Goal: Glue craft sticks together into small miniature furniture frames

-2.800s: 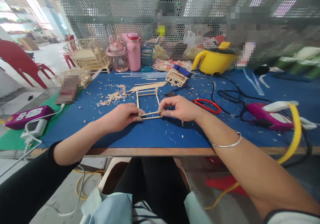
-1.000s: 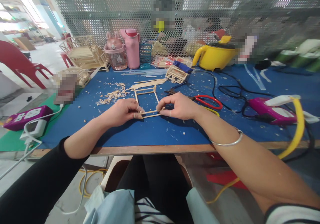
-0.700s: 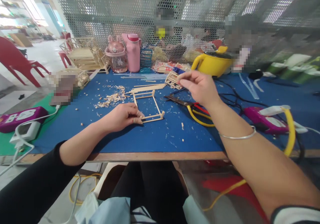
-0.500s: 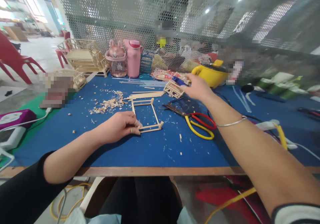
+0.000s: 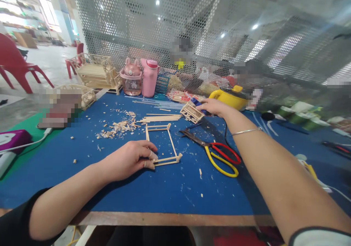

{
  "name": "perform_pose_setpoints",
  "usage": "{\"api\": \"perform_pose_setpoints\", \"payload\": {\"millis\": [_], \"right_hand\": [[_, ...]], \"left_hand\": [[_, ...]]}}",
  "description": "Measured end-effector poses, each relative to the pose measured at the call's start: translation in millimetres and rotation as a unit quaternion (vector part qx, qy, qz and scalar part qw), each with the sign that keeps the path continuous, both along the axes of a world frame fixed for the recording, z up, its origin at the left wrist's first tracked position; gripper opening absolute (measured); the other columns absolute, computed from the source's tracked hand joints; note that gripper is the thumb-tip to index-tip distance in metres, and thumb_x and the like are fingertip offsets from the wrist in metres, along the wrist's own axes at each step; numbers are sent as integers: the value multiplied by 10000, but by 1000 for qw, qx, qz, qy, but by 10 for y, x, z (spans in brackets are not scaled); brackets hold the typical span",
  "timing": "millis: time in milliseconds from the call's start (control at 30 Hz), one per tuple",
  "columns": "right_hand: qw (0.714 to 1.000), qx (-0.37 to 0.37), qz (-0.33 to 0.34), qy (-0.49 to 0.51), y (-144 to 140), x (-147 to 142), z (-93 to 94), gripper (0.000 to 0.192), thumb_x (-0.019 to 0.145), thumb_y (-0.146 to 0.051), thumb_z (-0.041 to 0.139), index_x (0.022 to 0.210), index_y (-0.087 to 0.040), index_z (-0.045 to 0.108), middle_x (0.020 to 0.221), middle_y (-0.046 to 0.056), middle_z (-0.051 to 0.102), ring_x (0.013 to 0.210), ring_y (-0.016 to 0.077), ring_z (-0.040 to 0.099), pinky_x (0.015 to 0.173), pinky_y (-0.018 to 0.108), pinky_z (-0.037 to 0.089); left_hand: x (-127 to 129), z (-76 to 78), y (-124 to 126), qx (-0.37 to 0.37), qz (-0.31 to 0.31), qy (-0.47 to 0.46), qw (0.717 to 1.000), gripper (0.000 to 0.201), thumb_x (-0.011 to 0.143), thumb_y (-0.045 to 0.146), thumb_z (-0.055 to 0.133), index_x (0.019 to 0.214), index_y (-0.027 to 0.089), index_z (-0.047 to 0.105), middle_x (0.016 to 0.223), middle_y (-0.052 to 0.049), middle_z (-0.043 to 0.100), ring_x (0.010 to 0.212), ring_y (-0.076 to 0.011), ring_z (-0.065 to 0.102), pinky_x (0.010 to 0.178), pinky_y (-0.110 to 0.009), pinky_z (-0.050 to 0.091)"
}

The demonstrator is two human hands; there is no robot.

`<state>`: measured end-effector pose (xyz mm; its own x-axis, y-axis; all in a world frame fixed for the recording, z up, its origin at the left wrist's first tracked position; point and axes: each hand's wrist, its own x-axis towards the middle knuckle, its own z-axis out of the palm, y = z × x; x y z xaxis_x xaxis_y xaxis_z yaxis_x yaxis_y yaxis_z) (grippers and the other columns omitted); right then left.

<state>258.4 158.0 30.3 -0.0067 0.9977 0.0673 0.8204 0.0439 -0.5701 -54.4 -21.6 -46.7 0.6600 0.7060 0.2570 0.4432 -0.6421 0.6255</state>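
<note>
My left hand (image 5: 134, 159) pinches the near left corner of a small frame made of thin wooden sticks (image 5: 172, 146), which stands on the blue table top. Farther off, my right hand (image 5: 215, 107) has its fingers closed round a blue glue gun (image 5: 195, 101), mostly hidden by the hand. The glue gun is at a small wooden stick crate (image 5: 192, 112); whether they touch is hard to tell. Scissors with one red and one yellow handle (image 5: 210, 147) lie open between my hands, below the right forearm.
Loose wooden sticks (image 5: 161, 118) and a heap of offcuts (image 5: 120, 127) lie behind the frame. Clear glue sticks (image 5: 153, 103), a pink bottle (image 5: 149, 79), a pink-lidded cup (image 5: 132, 81) and a yellow pot (image 5: 231, 99) stand or lie along the back. A phone (image 5: 60, 110) is at left.
The view has tilted up, so the table appears lower. My right hand stays at the glue gun with its fingers a little lower round it; my left hand still holds the frame.
</note>
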Motion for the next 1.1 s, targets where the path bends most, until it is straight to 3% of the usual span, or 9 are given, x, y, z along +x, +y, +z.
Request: {"api": "perform_pose_setpoints", "payload": {"millis": [100,233,367,433,567,633,700,933,1100], "right_hand": [[993,19,-29,115,-57,28,2,52,667,-146,605,715,-158,589,488,-21,521,422,102,464,405,212,369],[971,37,-26,233,-280,43,102,73,724,-155,484,658,-168,513,521,-19,494,436,73,449,427,182,400],[962,-12,16,271,-809,11,208,89,735,-260,512,724,-179,549,497,-35,427,391,78,394,276,163,207],[976,-22,52,212,-1169,-4,222,171,724,-314,576,835,-186,601,496,-41,446,353,75,334,251,177,171],[989,12,147,23,-1878,-14,168,338,715,-465,618,997,-285,671,624,15,615,576,182,574,566,299,534],[980,33,173,-87,-2141,-29,125,252,757,-494,561,924,-365,698,788,36,678,769,259,638,693,380,557],[970,57,186,-146,-2309,-61,92,232,796,-490,494,854,-402,701,811,33,690,833,297,647,697,416,565],[966,56,195,-162,-2346,-177,20,322,853,-466,405,1105,-427,601,555,-2,609,516,263,587,497,378,526],[960,47,200,-190,-2264,-156,-61,300,858,-469,416,1017,-342,637,652,20,631,615,264,605,590,370,521]], "left_hand": [[7,6,-1,-8,2,5,1000,173,838,307,569,890,194,690,990,-43,636,841,-116,616,779,-228,483],[2,15,-14,21,9,20,1000,190,853,305,547,906,186,686,975,-45,624,817,-109,609,757,-216,482],[-20,28,-49,128,20,77,989,213,893,270,475,930,187,668,1014,-52,611,871,-130,593,774,-239,483],[-18,36,-89,204,36,125,970,236,910,226,426,923,185,658,1032,-59,605,907,-153,573,772,-266,485],[40,47,-186,305,31,192,932,312,927,178,339,849,156,640,995,-82,604,845,-162,555,668,-265,486],[80,42,-223,329,24,211,920,334,932,181,317,816,153,630,955,-79,606,800,-158,553,617,-261,473],[112,31,-246,340,31,217,915,330,936,190,315,821,161,623,928,-65,606,779,-147,551,604,-253,460],[130,23,-271,398,16,229,888,335,934,181,312,811,158,623,920,-69,609,770,-159,549,564,-270,434],[116,-14,-266,391,31,234,890,323,931,174,306,915,157,628,982,-91,593,789,-175,544,561,-280,429]]}}
